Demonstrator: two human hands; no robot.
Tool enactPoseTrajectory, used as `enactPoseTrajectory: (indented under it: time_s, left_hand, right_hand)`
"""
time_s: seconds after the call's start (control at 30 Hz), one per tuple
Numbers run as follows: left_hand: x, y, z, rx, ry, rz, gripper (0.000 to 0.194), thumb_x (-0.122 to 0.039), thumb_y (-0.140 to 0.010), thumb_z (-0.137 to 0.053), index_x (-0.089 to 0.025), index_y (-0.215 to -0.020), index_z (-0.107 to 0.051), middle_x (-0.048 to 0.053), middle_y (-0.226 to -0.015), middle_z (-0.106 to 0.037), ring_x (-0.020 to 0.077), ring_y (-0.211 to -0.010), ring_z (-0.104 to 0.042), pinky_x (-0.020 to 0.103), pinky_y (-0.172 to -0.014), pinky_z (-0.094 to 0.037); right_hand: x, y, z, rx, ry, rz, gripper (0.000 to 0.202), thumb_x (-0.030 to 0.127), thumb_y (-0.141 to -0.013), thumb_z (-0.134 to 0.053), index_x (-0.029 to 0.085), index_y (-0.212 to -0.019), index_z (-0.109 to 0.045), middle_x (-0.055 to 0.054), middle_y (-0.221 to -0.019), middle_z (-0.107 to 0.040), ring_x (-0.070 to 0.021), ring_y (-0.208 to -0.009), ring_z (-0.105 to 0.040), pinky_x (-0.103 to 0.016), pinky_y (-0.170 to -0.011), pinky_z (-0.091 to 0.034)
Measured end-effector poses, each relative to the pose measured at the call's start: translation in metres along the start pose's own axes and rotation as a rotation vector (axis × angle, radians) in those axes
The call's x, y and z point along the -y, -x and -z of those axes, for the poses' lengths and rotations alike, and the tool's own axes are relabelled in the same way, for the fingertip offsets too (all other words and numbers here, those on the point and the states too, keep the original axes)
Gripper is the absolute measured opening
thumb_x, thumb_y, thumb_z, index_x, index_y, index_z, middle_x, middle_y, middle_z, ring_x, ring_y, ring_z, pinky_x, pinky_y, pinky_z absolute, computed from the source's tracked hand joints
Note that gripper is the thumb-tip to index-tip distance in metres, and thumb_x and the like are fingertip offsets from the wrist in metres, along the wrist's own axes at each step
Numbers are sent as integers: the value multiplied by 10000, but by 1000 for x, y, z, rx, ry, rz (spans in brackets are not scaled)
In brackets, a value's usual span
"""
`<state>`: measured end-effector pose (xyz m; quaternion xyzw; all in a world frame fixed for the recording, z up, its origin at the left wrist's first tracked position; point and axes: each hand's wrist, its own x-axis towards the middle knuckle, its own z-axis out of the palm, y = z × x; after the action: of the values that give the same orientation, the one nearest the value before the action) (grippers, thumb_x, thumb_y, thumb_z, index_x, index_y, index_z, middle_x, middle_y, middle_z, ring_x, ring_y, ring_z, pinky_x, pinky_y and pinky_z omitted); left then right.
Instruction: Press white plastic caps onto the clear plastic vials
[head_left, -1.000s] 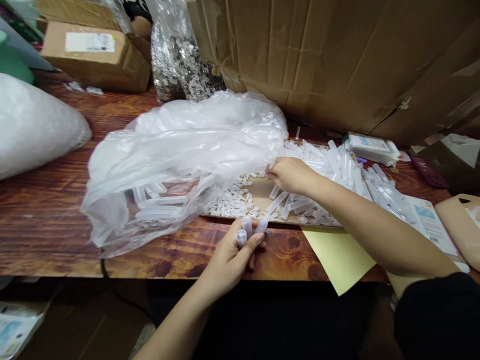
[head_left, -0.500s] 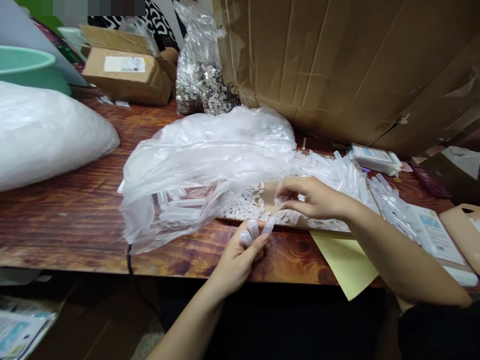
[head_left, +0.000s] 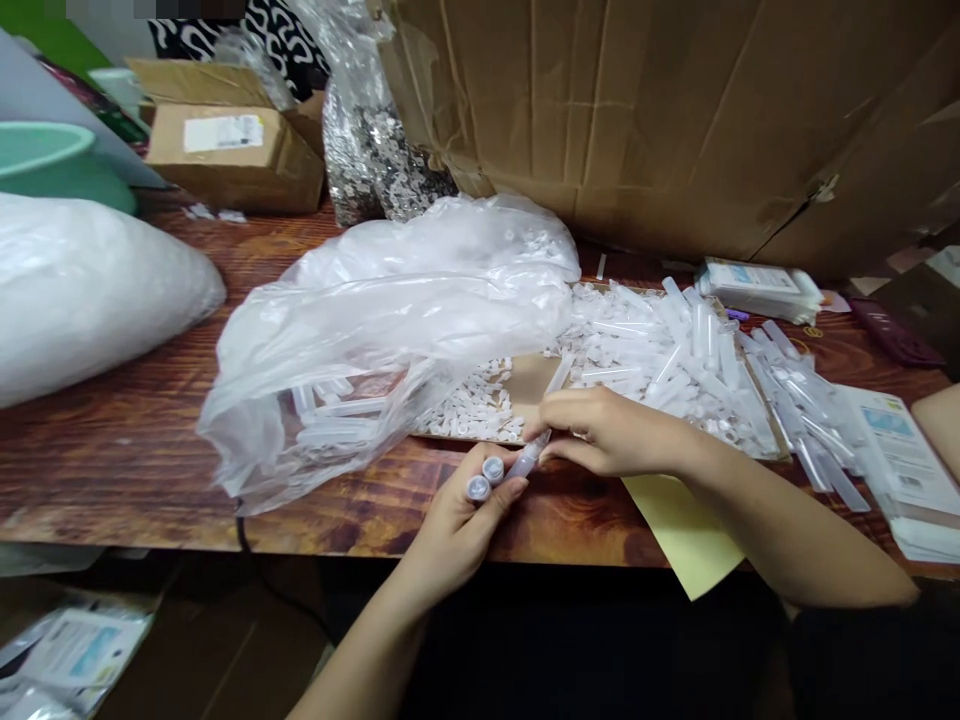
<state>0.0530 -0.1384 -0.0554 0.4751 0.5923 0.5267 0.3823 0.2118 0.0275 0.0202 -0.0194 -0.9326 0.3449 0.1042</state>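
My left hand [head_left: 454, 525] is closed around three translucent plastic tubes [head_left: 493, 469], their ends pointing up and away from me. One of these, a tube [head_left: 525, 458] between thumb and forefinger, leans toward my right hand [head_left: 611, 430]. The fingers of that hand are pinched at this tube's end on a small clear plastic piece [head_left: 545, 438], mostly covered by the fingertips. Just beyond both hands lies a shallow cardboard tray [head_left: 531, 380]. Small white plastic parts [head_left: 476, 400] fill its left side, and clear tubes [head_left: 705, 335] with more small pieces heap up on its right.
A crumpled clear plastic bag [head_left: 405, 310] covers the tray's left end. A yellow sheet [head_left: 686, 535] hangs over the table edge. Labelled packs [head_left: 892, 460] and loose tubes [head_left: 806, 410] lie to the right. A big cardboard box [head_left: 637, 120] stands behind; a stuffed white bag [head_left: 97, 290] sits left.
My right hand has moved from over the tray down and left to the end of the tube in my left hand. The view has shifted slightly.
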Motion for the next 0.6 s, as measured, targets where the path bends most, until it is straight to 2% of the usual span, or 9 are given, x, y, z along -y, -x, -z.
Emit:
enactPoseTrajectory:
  time_s: [0.07,0.13,0.2,0.3,0.37,0.43,0.47,0.53,0.6]
  left_hand:
    - [-2,-1,0,41,-61,-27,187,-387,-958,-616,-213,-1002,-671,30,-876,-606,178,-798,-565,302,-738,-459]
    - [-3,-1,1,63,-104,-57,161,-364,-968,-604,-214,-988,-660,26,-872,-599,178,-812,-567,303,-761,-460]
    - [-2,-1,2,58,-96,-65,142,-352,-968,-605,-216,-974,-647,21,-869,-592,172,-804,-562,299,-763,-459]
    - [-1,-1,2,54,-54,-53,132,-348,-968,-613,-222,-994,-640,23,-904,-599,165,-802,-562,293,-758,-458]
    - [-1,0,2,56,-46,-50,121,-341,-965,-623,-232,-1014,-640,22,-927,-605,164,-820,-567,290,-769,-458]
    - [-2,1,2,51,-40,-50,110,-334,-962,-629,-235,-1010,-638,18,-918,-601,165,-823,-566,289,-774,-459]
    - [-2,1,3,49,-34,-49,108,-332,-961,-629,-233,-1004,-636,19,-910,-599,166,-819,-565,290,-772,-460]
    - [-3,0,3,58,-22,-51,106,-326,-961,-629,-227,-999,-629,27,-918,-607,176,-839,-573,294,-779,-464]
    - [-3,0,3,85,-22,-57,86,-310,-968,-618,-225,-982,-617,28,-923,-611,178,-859,-575,293,-794,-463]
  right_hand:
    - [0,1,-4,34,7,-95,111,165,-960,-581,142,-917,-680,-66,-890,-693,-160,-815,-621,-286,-777,-478]
    - [1,2,-4,79,18,-228,302,288,-1021,-509,157,-790,-653,-38,-762,-648,-150,-707,-572,-289,-715,-442]
    - [4,2,-2,80,-1,-294,316,374,-1022,-516,162,-823,-641,-36,-782,-635,-153,-710,-561,-289,-702,-428]
    - [8,2,2,48,-68,-206,116,236,-930,-652,153,-1002,-615,-74,-997,-652,-169,-866,-596,-281,-775,-454]
    - [10,1,1,58,-69,-199,32,161,-945,-593,157,-915,-602,-66,-945,-649,-163,-837,-586,-283,-773,-451]
    - [12,0,-1,57,-39,-274,198,234,-996,-539,169,-813,-574,-46,-827,-624,-165,-756,-560,-296,-730,-437]
    - [13,0,-3,49,-37,-295,203,288,-992,-566,170,-828,-575,-45,-826,-621,-169,-751,-557,-299,-719,-435]
    - [14,0,-6,46,-56,-248,125,279,-951,-633,166,-927,-586,-58,-904,-634,-176,-808,-573,-296,-739,-447]
    - [15,1,-9,51,-62,-194,57,213,-947,-616,167,-947,-584,-64,-938,-636,-171,-836,-575,-289,-759,-451]
